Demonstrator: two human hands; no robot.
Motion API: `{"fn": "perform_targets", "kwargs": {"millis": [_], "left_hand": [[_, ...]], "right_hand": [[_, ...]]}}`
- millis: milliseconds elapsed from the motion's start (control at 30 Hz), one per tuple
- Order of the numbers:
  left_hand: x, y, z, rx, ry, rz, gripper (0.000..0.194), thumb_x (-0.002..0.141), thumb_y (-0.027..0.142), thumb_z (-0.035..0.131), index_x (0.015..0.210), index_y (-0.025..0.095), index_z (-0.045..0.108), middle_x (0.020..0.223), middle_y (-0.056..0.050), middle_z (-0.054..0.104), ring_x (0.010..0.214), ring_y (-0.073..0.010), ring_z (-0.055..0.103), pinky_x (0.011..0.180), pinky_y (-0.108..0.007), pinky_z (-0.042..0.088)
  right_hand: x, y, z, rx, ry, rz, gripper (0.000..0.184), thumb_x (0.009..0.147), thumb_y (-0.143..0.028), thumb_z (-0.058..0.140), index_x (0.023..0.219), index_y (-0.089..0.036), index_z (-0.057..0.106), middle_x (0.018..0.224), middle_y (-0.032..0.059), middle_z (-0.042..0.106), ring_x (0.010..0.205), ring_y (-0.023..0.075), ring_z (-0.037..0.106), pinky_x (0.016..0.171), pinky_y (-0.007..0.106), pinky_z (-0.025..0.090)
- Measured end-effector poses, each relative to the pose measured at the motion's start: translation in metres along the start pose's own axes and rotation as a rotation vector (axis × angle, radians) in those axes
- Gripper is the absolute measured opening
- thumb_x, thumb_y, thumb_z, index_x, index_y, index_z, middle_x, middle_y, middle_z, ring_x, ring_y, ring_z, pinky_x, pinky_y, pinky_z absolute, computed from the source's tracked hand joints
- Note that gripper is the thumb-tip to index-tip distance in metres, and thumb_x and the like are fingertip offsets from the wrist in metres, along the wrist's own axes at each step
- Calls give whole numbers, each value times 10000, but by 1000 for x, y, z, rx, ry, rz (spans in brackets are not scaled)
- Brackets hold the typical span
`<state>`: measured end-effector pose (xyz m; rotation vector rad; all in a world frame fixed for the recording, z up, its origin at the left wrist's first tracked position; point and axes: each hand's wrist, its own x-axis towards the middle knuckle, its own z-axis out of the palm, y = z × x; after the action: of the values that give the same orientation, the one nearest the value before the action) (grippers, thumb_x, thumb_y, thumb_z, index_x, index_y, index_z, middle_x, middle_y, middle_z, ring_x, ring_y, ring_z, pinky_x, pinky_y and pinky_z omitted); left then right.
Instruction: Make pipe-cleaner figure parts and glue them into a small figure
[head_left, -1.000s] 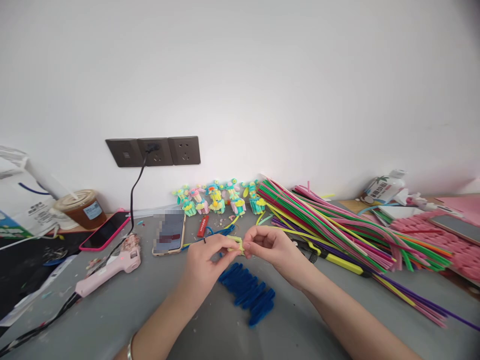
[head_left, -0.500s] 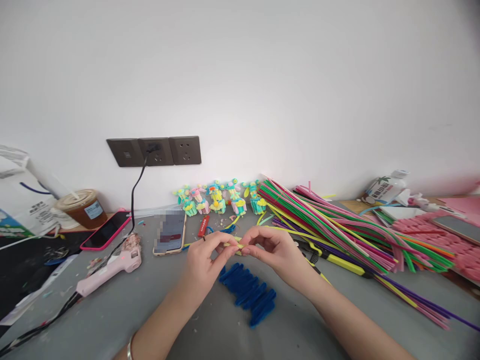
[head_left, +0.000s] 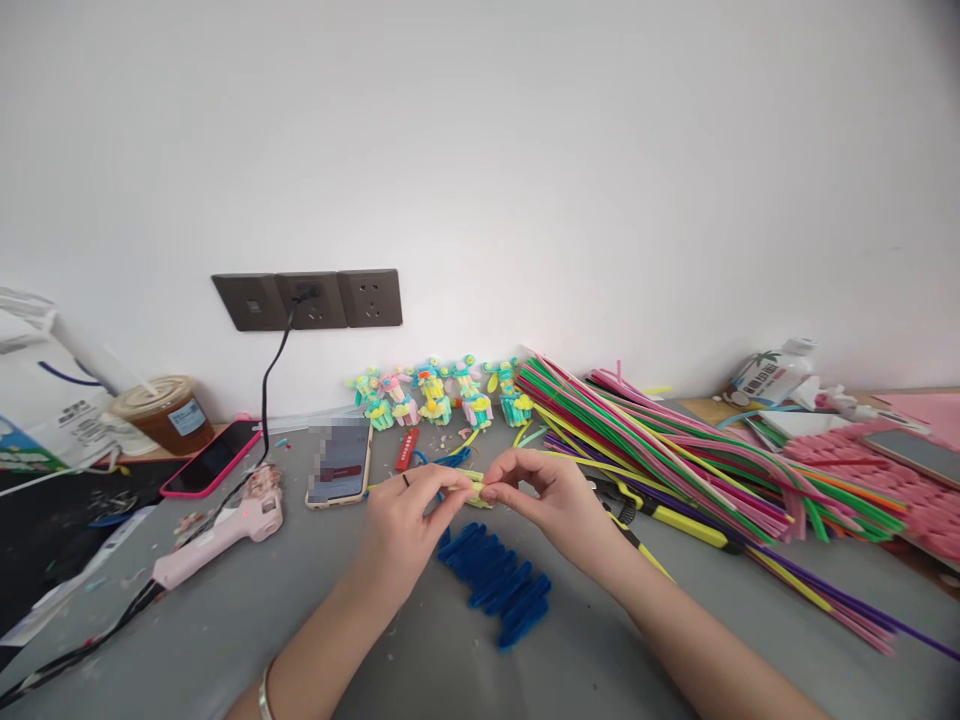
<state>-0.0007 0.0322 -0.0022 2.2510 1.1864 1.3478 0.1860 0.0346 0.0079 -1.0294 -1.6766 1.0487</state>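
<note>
My left hand (head_left: 417,510) and my right hand (head_left: 534,490) meet over the middle of the table. Between their fingertips is a small yellow pipe cleaner piece (head_left: 478,490), bent into short folds and partly covered by the fingers. Both hands are closed in a pinch on it. Just below them a dark blue pipe cleaner (head_left: 495,585), folded into a zigzag, lies flat on the grey surface. Behind the hands are loose blue pipe cleaner bits (head_left: 454,459) and a small red packet (head_left: 407,450).
Several pastel pipe cleaner figures (head_left: 433,395) stand along the wall. Right of them lies a big bundle of pipe cleaners (head_left: 645,440) beside yellow-handled pliers (head_left: 690,528). At left are a phone (head_left: 341,462), a pink glue gun (head_left: 217,545), a pink-cased phone (head_left: 213,460) and a drink cup (head_left: 166,420).
The fingertips have shifted slightly on the yellow pipe cleaner piece, and more of it shows between them. The blue zigzag and the other things lie where they were.
</note>
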Motion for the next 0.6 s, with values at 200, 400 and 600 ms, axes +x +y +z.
{"fn": "perform_targets", "kwargs": {"millis": [200,400,600], "left_hand": [[-1,-5,-1,113,-38,79,169,910,288,550,838,261,700,775,-14,748,731,-165,680,721,-263,494],[3,-19,0,159,-195,-54,163,873,243,587,1008,280,671,980,-18,724,947,-209,661,794,-300,505],[6,-47,-6,394,-201,-184,217,837,152,584,1023,241,652,1018,-41,686,943,-243,620,786,-347,498]], "right_hand": [[-1,-2,2,-129,45,-34,150,835,-319,634,747,-200,658,727,10,678,670,158,574,637,273,422],[8,12,-11,-245,7,-24,135,833,-308,612,751,-205,641,740,15,666,719,180,588,678,289,441],[17,42,-17,-417,16,-33,100,823,-253,613,752,-189,643,772,34,636,745,193,583,672,303,435]]}}
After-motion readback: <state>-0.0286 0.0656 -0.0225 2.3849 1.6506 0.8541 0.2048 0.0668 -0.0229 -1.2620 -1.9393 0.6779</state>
